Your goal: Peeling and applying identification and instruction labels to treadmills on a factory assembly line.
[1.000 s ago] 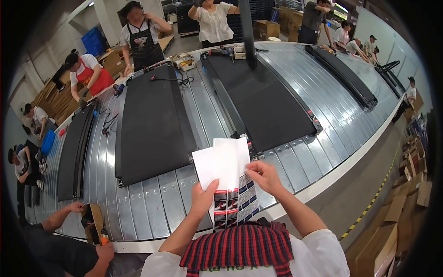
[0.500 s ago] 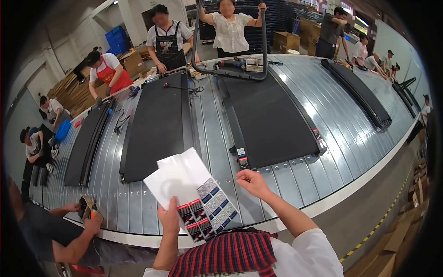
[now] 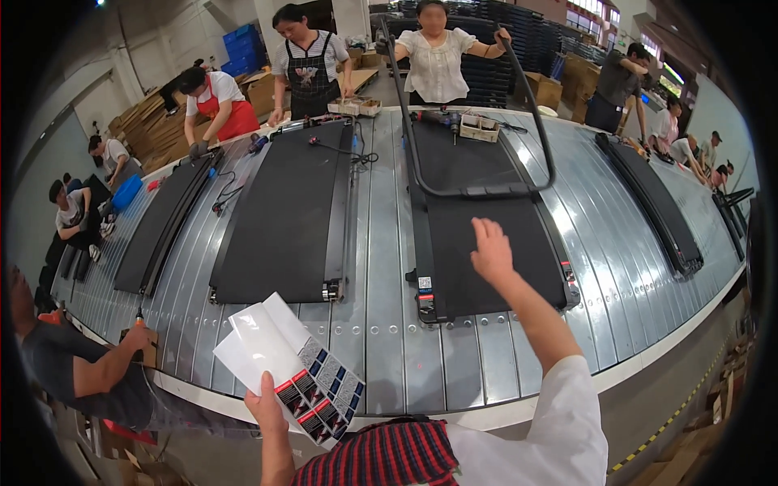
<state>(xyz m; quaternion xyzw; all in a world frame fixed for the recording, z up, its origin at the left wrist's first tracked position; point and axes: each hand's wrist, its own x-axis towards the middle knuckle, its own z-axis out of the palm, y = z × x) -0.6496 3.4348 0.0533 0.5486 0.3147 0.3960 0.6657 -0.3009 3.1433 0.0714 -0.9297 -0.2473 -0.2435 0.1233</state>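
Head view: left hand point(image 3: 266, 405) pinches sticker sheets point(image 3: 288, 368), long axis toward 10 o'clock; right hand point(image 3: 491, 251) spread open over treadmill point(image 3: 486, 235) on ribbed metal table point(image 3: 381, 332), busy workshop.

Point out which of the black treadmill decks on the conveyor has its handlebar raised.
The treadmill deck under the right hand: a black U-shaped handlebar arches over it. The other decks lie flat with no handlebar raised.
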